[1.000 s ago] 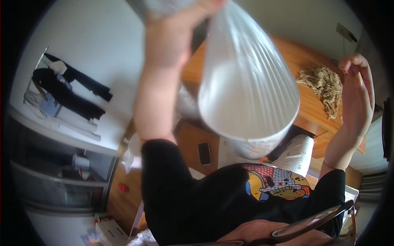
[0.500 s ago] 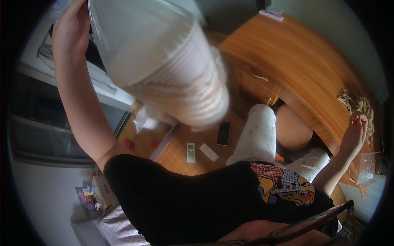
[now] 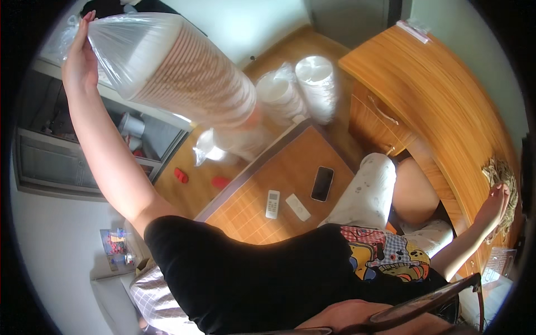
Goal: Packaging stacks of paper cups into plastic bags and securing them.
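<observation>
While the left hand (image 3: 81, 64) grips one bag (image 3: 187, 72) up high, more bags (image 3: 282, 97) stand past it. I can't tell the right hand's (image 3: 496, 204) hold near the string (image 3: 493, 172).

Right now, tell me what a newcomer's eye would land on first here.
Probably the tall, tilted stack of nested containers at upper left, inside a clear plastic bag gripped by the raised left hand. Next, perhaps, the tan stringy bundle at far right on the wooden desk, with the right hand right by it.
</observation>
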A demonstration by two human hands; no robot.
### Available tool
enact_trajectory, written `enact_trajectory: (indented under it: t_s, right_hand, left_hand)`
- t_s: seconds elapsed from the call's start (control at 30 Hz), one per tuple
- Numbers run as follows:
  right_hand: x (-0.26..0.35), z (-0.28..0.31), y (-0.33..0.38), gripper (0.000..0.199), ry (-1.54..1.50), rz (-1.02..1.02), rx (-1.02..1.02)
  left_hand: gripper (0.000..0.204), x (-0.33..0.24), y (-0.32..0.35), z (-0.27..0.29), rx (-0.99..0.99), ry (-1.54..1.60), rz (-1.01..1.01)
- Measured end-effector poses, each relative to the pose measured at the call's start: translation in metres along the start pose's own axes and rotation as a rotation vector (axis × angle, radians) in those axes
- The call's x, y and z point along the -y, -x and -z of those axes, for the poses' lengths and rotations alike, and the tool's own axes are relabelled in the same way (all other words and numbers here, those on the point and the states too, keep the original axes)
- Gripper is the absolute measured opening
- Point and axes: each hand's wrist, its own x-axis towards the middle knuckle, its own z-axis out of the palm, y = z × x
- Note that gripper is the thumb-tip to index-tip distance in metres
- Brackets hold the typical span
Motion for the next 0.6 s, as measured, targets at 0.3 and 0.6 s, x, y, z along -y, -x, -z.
enact_trajectory:
  t_s: [0.3,0.6]
  right_hand:
    - [-0.061,-0.021,-0.032,0.012,-0.113,-0.121,0.072]
    - [-0.086,-0.024,-0.05,0.01,-0.151,-0.089,0.141]
  left_hand:
    - [0.026,0.011,-0.016,0.056,-0.218,-0.047,0.139]
    - [0.031,-0.014,0.06,0.083,-0.268,-0.27,0.145]
